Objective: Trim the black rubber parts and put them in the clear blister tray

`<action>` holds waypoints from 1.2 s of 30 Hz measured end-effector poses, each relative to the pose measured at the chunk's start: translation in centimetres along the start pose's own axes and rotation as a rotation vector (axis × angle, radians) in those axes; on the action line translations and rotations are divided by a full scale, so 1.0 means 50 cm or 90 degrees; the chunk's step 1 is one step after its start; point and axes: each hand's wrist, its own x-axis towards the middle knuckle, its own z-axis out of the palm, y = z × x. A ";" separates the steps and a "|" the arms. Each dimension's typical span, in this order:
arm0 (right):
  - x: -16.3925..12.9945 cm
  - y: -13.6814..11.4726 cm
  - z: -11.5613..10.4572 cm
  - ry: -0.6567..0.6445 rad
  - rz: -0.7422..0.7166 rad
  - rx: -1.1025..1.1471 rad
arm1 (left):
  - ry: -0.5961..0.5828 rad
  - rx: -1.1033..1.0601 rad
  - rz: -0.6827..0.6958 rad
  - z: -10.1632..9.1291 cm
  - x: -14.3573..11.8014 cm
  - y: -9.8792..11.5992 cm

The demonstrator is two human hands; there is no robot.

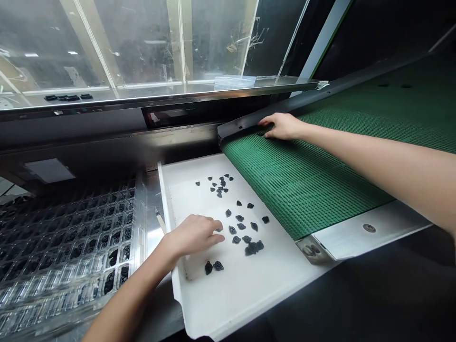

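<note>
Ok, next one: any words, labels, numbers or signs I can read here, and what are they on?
None can be read.
Dark display panel under the window ledge: faint pale marks, too blurred to read.
White tray, green conveyor belt, small black parts and clear compartment tray: no text visible.

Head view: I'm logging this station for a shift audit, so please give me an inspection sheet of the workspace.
Surface: white tray beside the green conveyor belt.
Job's things: small black parts scattered on the tray, none stacked in order.
Clutter: clear compartment trays at left, some pockets holding black parts; a clear plastic box on the ledge.
Hands: left hand flat on the white tray, fingers at the parts; right hand at the belt's far end, touching a black part there.
Cables: nothing seen.
Surroundings: scratched clear guard panels above the machine.
</note>
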 end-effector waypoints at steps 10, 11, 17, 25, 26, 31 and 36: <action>-0.004 -0.007 0.032 -0.005 -0.242 -0.240 | 0.022 0.008 0.034 -0.001 -0.002 0.005; -0.003 -0.005 0.032 -0.002 -0.251 -0.249 | 0.027 0.013 0.040 -0.003 -0.002 0.007; 0.024 0.008 0.034 0.003 -0.282 -0.238 | 0.078 -0.049 0.051 -0.022 0.000 0.016; 0.012 -0.033 0.000 0.039 -0.296 -0.132 | 0.218 -0.442 0.055 -0.034 -0.010 0.009; -0.002 -0.058 -0.008 0.057 -0.314 -0.109 | 0.236 -0.525 0.061 -0.035 -0.009 0.005; -0.155 -0.247 -0.016 0.061 -0.594 0.049 | 0.316 -0.844 0.071 -0.046 -0.007 -0.002; -0.348 -0.388 0.013 -0.091 -0.849 0.176 | 0.207 -1.036 0.108 -0.040 -0.021 0.046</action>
